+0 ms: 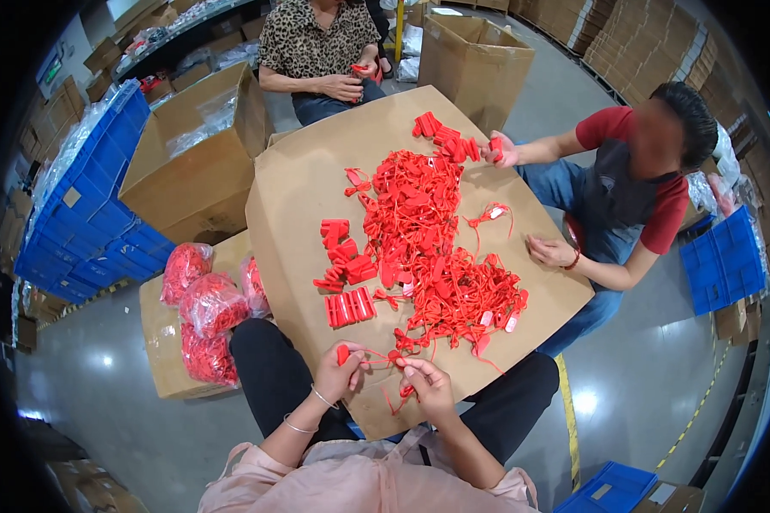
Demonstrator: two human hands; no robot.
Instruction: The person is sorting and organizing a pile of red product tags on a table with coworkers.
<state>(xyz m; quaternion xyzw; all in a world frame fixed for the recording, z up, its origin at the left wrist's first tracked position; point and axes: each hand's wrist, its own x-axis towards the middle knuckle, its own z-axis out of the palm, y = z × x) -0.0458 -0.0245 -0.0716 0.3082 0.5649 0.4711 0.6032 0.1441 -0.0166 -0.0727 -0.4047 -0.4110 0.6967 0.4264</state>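
The left hand (340, 374) is at the near edge of the worktop (304, 192), which has a cardboard surface; its fingers are closed around a red piece (343, 354). The right hand (429, 389) is just beside it, its fingers pinched narrow on a red cord (373, 353) that spans the gap between both hands. A loose red strand (393, 403) hangs below the right hand. Beyond the left hand, a row of red tubes (350, 308) lies side by side, with a stack of red parts (344, 256) behind it. To the right of these, a tangled red pile (415, 201) extends along the middle of the worktop. To the left, clear bags (215, 305) of red items rest on a carton (164, 342). At the right edge, a co-worker (633, 184) holds a red part in one hand, the other resting near the pile. At the far edge, a second co-worker (316, 43) holds a red part. An open box (475, 64) stands beyond the far corner.
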